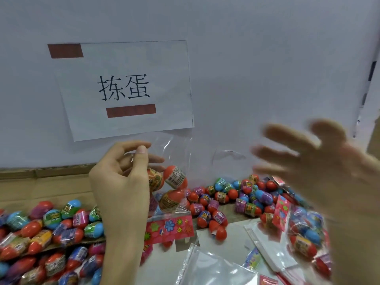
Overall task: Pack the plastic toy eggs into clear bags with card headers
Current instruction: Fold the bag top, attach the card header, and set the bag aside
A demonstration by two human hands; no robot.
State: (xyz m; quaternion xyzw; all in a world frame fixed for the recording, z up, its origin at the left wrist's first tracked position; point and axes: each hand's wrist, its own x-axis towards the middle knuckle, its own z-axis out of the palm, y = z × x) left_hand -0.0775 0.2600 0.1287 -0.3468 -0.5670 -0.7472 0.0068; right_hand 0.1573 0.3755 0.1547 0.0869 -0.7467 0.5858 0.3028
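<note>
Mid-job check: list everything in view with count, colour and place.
Held bag: one, clear, pinched at its top, centre.
Eggs in held bag: at least three, mostly red.
Card header: one, pink with flowers, at the held bag's lower end.
Loose eggs: many, red, blue, purple, green; piles left and centre-right.
Filled bags: several, far right; count unclear.
Empty bags: several, clear, bottom centre.
Paper sign: one, white, on wall.
Left hand: pinches held bag.
Right hand: open, blurred, holding nothing.

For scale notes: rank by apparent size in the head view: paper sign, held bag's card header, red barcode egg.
1. paper sign
2. card header
3. red barcode egg
The sign is farther back, yet plainly largest.
</note>
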